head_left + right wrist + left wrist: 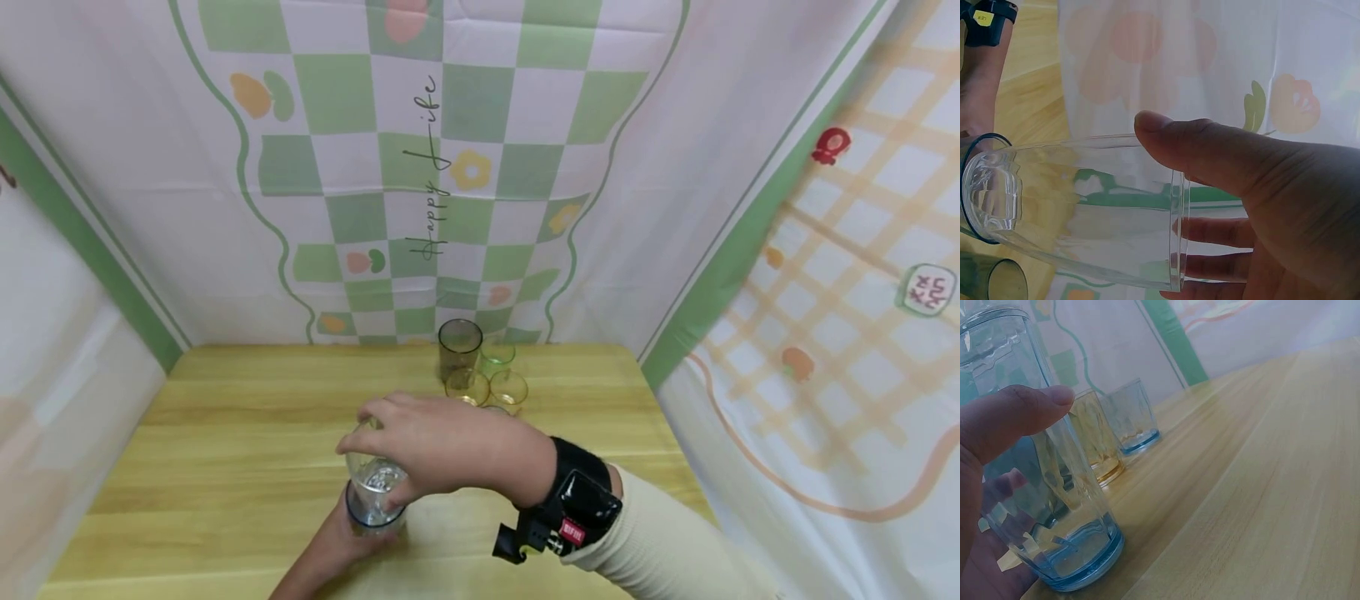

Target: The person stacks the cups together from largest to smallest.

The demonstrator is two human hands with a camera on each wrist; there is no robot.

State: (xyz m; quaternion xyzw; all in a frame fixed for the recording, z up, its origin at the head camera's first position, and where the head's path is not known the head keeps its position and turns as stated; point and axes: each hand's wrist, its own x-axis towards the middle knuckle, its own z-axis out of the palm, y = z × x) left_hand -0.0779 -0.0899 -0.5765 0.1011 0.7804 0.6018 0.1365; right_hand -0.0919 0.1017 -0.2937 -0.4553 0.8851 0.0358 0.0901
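My left hand (348,533) grips a blue-tinted glass (1088,550) standing on the table, its thumb (1035,409) across the side in the left wrist view. Above it, my right hand (442,442) pinches a clear glass (1104,219) near its rim, thumb on one side and fingers on the other. The base of the clear glass sits inside the mouth of the blue-tinted one (979,231). How deep it reaches is partly hidden by my right hand in the head view.
Toward the back of the wooden table (247,433) stand a dark glass (459,354), a green glass (498,354) and two amber glasses (467,387), close together. Another blue-based glass (1135,422) shows beside an amber one (1100,440). A patterned curtain (405,167) hangs behind.
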